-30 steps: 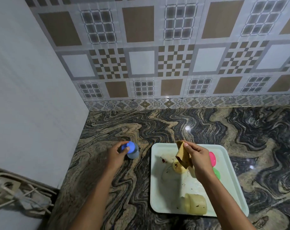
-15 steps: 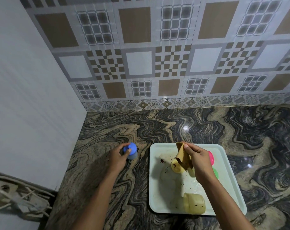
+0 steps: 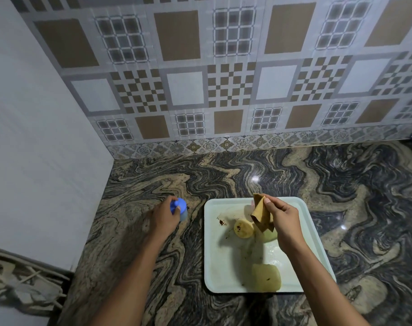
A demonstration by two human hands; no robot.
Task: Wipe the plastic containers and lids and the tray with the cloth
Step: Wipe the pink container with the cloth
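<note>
The left hand (image 3: 163, 217) is curled round the top of a small blue-lidded container (image 3: 180, 209), with the thumb and fingertips on the blue lid. The container stands upright on the marbled worktop (image 3: 153, 184), just left of the tray (image 3: 211, 255) and apart from it. The right hand (image 3: 284, 220) pinches a brown cloth (image 3: 260, 214) between thumb and fingers over the far half of the tray, and the cloth hangs down in folds.

Below the cloth a yellow round piece (image 3: 243, 228) lies on the tray. Beside it is a pale green container (image 3: 269, 235), partly covered by the cloth and the right hand. A yellowish see-through container (image 3: 266, 277) lies at the tray's near edge, against the right forearm. The pale tray carries a dark stain (image 3: 222, 222) and scattered specks. Any print on the containers is too small to read.

Compared with a second ago, little has moved. The left hand keeps its hold on the blue lid in the same spot on the worktop. The right hand stays over the tray with the cloth pinched the same way. The pink and green lids that showed just right of the right hand half a second ago do not show now, and I cannot tell whether the hand covers them.

A patterned tiled wall (image 3: 224, 78) rises behind the worktop, and a wire rack (image 3: 19, 278) sits at the lower left
</note>
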